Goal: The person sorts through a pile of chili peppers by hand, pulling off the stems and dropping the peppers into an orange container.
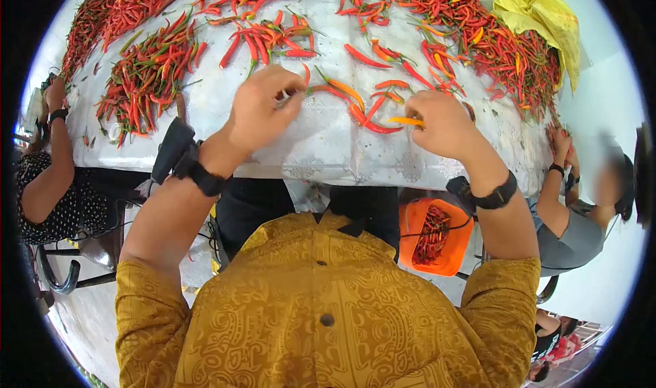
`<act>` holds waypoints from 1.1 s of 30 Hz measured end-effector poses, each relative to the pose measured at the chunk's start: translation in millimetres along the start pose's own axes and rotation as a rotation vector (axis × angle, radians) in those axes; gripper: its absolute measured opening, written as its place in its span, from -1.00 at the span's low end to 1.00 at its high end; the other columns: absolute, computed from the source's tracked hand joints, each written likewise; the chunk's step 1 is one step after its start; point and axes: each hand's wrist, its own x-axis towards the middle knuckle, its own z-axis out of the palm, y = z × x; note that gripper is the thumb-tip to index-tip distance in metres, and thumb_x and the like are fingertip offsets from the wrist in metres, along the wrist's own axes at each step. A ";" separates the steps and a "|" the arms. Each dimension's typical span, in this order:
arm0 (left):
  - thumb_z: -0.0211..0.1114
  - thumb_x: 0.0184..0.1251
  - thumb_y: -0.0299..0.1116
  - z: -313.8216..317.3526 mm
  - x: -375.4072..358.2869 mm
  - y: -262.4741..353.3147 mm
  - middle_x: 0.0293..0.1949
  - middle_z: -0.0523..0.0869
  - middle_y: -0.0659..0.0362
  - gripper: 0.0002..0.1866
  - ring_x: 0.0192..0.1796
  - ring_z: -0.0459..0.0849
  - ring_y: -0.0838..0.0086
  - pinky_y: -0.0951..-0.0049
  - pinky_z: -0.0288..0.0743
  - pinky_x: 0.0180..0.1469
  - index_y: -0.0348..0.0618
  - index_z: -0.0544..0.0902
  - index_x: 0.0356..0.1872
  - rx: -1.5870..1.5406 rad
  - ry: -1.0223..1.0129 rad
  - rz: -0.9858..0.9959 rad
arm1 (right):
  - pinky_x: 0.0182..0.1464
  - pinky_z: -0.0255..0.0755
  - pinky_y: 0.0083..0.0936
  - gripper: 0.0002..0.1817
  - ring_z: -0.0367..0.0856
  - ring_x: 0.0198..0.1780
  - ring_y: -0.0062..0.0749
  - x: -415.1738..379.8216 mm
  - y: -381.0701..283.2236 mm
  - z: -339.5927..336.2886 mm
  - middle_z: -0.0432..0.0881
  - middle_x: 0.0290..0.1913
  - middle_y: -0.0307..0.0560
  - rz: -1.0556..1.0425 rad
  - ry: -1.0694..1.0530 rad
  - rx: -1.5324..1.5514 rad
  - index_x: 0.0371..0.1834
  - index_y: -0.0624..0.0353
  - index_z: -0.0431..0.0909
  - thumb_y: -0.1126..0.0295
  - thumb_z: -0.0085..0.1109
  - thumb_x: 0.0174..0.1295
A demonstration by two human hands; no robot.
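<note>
We see the orange chili [406,121] at the right hand [443,125], its slim end poking out to the left just above the near part of the cloth-covered table [273,157]; thumb and finger look clamped together on it. The left hand [266,109] is curled over the table further left, fingertips close to one another, but we cannot tell whether they pinch something: a small glint shows there, too fine for us to name. We judge the chili to be very light, smooth and a little slippery, with firm but thin flesh that could bruise or split under a hard squeeze, and a thin stem that may snap. A light pinch near the stem end should serve best, and the same goes for the loose red chilies [380,129] lying between the hands. The right hand's fingers hide the rest of the orange chili, so we cannot say which end is held. In the far heap [143,15], single stems blur together, and the picture's round edge cuts off the co-workers at left and right.
</note>
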 end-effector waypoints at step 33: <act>0.15 0.04 -0.31 -36.6 47.0 8.9 -0.50 0.36 0.25 -0.81 -0.40 0.34 0.48 0.53 0.28 -0.34 -0.12 0.46 -0.31 -1.433 -0.162 -0.765 | -0.10 0.42 -0.27 -0.72 0.52 -0.14 -0.03 -5.4 92.7 -7.4 0.55 -0.18 0.03 0.227 0.115 0.031 -0.26 0.17 0.55 0.51 0.11 -0.13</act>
